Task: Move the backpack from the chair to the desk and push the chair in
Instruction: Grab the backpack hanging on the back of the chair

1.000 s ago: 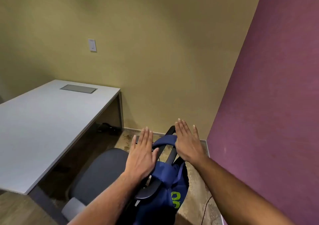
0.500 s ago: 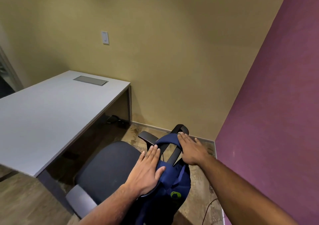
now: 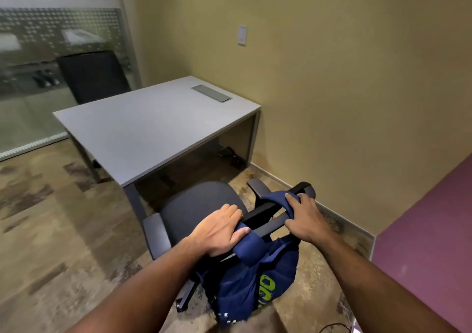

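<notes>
I'm looking into a small office room. A plain grey counter [image 3: 153,133] stands with its far right corner against a mustard-yellow wall [image 3: 344,90], a cable hatch [image 3: 211,93] set flush near that corner. A dark swivel chair [image 3: 196,205] with armrests sits at the counter's near edge, and a second dark chair [image 3: 93,76] stands behind its far left corner. A frosted, dotted glass partition [image 3: 51,41] closes the left side, over patterned carpet [image 3: 51,217].

navy backpack [image 3: 245,279] – green logo, grey desk [image 3: 153,130]
</notes>
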`<control>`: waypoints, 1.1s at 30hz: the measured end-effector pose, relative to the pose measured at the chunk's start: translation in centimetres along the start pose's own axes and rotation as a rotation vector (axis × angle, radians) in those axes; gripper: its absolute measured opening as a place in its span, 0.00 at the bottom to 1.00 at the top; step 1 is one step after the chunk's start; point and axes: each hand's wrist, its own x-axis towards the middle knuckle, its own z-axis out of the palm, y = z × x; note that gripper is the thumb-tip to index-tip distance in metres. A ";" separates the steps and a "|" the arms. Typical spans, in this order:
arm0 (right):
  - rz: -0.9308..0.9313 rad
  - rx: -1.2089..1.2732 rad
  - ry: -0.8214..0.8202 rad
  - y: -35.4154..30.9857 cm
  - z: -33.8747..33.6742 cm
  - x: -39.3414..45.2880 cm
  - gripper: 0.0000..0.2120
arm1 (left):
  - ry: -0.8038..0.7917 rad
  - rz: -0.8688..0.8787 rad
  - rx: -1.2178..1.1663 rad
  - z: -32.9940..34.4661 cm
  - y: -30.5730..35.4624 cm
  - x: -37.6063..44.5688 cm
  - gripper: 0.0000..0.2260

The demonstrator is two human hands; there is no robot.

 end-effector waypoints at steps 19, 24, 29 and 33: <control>-0.096 0.193 0.274 0.1 1.4 -1.0 0.29 | 0.185 -0.211 0.237 -0.1 4.7 -7.8 0.15; -0.150 0.193 0.355 0.5 0.1 -1.6 0.30 | 0.266 -0.115 0.210 1.3 6.9 -8.3 0.15; -0.164 0.172 0.445 1.9 -2.8 -2.4 0.29 | 0.260 -0.026 0.152 1.1 8.9 -6.5 0.14; -0.083 0.147 0.507 2.8 -5.7 -3.5 0.28 | 0.200 0.038 0.014 1.5 11.5 -3.7 0.19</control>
